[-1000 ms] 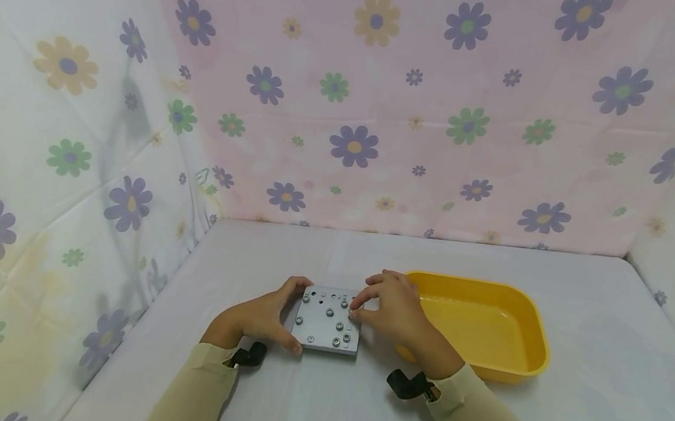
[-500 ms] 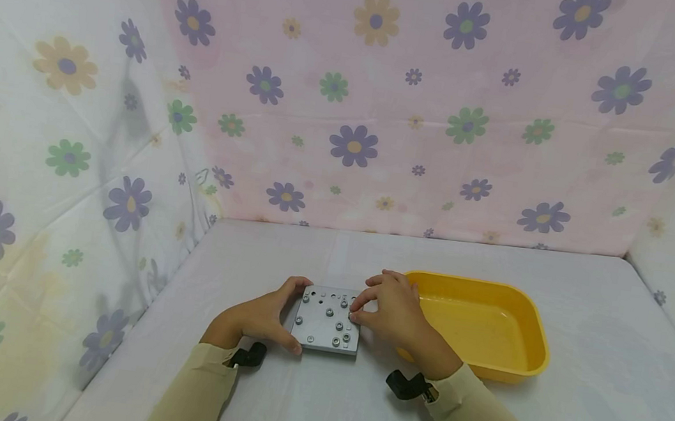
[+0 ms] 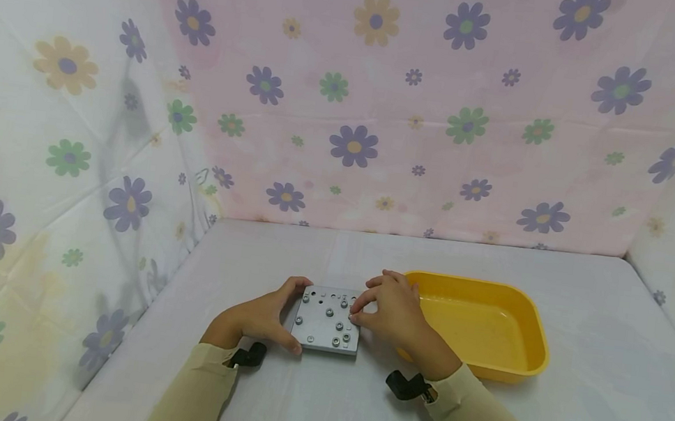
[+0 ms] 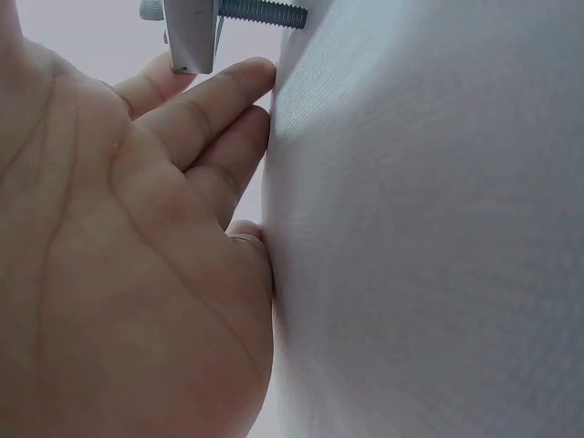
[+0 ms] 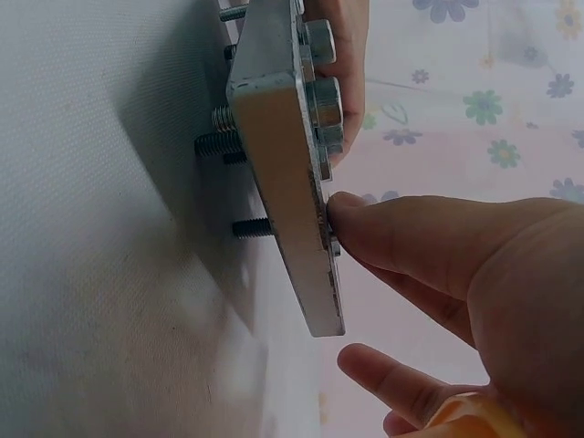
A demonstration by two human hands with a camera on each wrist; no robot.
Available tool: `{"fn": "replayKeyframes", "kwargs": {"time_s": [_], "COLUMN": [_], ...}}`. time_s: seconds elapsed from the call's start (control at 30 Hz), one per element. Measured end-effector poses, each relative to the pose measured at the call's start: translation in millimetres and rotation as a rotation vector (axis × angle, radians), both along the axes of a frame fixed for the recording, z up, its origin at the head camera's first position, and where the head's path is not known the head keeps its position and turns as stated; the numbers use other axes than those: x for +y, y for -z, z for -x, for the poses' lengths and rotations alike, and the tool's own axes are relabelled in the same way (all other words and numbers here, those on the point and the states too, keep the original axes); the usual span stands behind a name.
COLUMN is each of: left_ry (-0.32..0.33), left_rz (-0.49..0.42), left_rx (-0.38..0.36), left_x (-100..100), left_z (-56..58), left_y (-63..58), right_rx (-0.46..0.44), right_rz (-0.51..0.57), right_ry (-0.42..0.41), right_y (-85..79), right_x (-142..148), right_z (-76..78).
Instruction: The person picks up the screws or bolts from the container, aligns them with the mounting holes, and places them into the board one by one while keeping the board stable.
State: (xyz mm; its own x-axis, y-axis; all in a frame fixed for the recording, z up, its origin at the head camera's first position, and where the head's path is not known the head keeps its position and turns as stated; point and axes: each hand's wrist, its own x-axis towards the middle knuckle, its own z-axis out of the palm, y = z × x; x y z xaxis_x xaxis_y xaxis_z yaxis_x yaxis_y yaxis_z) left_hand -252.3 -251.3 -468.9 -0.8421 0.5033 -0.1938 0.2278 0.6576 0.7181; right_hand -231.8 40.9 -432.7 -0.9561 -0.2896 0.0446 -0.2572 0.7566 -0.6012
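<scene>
A silver metal plate (image 3: 316,324) with several socket-head bolts (image 3: 329,313) in its holes is at the middle of the table. My left hand (image 3: 258,314) grips its left side, thumb at the near corner and fingers at the far one. At the right edge, my right hand (image 3: 394,312) pinches a bolt between thumb and index finger; its head is mostly hidden by the fingertips. In the right wrist view, my thumb (image 5: 401,233) is against the plate's face, and threaded shanks (image 5: 253,228) stick out underneath. The left wrist view shows another shank (image 4: 265,12) below the plate.
A yellow tray (image 3: 542,337) stands to the right, partly behind my right hand and forearm. Flowered cloth (image 3: 364,66) hangs at the back and both sides of the white table (image 3: 313,411).
Both hands and the plate keep their places. My right thumb and fingertip shift very slightly at the bolt.
</scene>
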Motion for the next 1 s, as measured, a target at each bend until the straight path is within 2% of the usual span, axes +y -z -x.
{"fn": "replayKeyframes", "kwargs": {"time_s": [0.63, 1.0], "left_ry": [-0.001, -0.013], "left_rz": [-0.013, -0.001], "left_rx": [-0.022, -0.009], "left_x": [1.3, 0.8], "left_z": [-1.0, -1.3], "left_y": [-2.4, -1.9], "right_rx": [0.000, 0.005], "right_rz": [-0.016, 0.012], "right_ry": [0.016, 0.013], "right_y": [0.8, -5.7], "right_x": [-0.3, 1.9], "right_z": [0.0, 0.1]}}
